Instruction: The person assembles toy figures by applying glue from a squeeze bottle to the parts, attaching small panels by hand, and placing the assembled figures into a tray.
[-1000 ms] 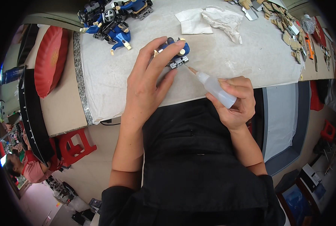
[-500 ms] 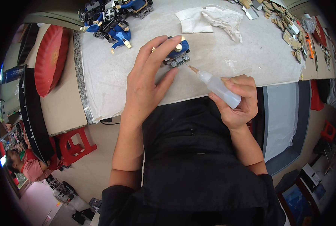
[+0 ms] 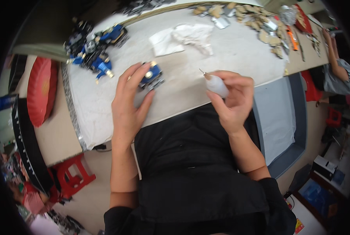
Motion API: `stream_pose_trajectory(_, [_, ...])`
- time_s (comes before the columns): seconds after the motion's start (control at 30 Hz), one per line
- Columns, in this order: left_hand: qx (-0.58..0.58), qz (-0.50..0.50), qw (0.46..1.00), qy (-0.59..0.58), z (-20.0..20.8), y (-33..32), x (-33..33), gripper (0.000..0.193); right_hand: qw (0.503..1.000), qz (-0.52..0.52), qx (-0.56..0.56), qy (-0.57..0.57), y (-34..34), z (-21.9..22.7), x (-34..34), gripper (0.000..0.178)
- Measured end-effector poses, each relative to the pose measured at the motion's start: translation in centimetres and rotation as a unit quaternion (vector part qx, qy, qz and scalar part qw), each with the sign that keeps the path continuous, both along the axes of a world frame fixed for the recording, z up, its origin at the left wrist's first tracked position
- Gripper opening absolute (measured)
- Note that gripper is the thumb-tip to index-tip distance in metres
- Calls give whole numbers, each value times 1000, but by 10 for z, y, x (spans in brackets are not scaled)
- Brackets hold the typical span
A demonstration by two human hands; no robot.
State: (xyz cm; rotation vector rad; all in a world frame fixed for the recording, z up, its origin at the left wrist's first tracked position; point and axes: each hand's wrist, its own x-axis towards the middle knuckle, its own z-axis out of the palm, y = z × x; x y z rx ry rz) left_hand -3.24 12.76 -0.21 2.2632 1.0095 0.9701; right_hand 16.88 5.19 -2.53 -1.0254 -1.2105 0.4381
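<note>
My left hand curls round a small toy figure in blue on a grey and black base, with fingertips on its far left side and thumb by the near edge. The figure rests on the covered table. In my right hand is a white squeeze bottle with a thin needle tip. That tip points up and away from me, apart from the figure. Several similar blue figures with dark parts lie in a heap at the far left.
Crumpled white cloths lie beyond my hands. A pile of tan and silver pieces and an orange-handled tool are at the far right. A red scalloped tray stands at left. A grey-framed bin sits below the table's right edge.
The bottle's tip has drawn away from the figure's base, and the bottle is tilted more upright. My left hand stays at the figure. The whole view has turned and shifted.
</note>
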Motion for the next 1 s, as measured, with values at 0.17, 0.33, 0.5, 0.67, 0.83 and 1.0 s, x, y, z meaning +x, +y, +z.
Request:
stream_pose_trajectory(0.17, [-9, -10, 1000, 14, -2, -1, -4, 59, 992, -49, -72, -91, 39, 18, 5, 41])
stream_pose_trajectory(0.33, [-39, -49, 998, 9, 2, -5, -2, 59, 983, -37, -113, -139, 48, 16, 10, 41])
stream_pose_trajectory(0.5, [-34, -82, 996, 12, -2, -6, 5, 57, 978, -157, -128, -51, 52, 30, 56, 39])
stream_pose_trajectory(0.67, [-27, -96, 995, -6, -17, -1, -6, 55, 871, -321, -228, -293, 111, 11, 70, 37])
stream_pose_trajectory(0.83, [-81, -122, 989, -18, -11, 3, -3, 53, 889, -329, -197, -248, 123, 6, 75, 30])
stream_pose_trajectory(1.0, [-70, -99, 993, -3, -11, 2, -21, 54, 962, -248, -96, -61, 134, -8, 61, 16])
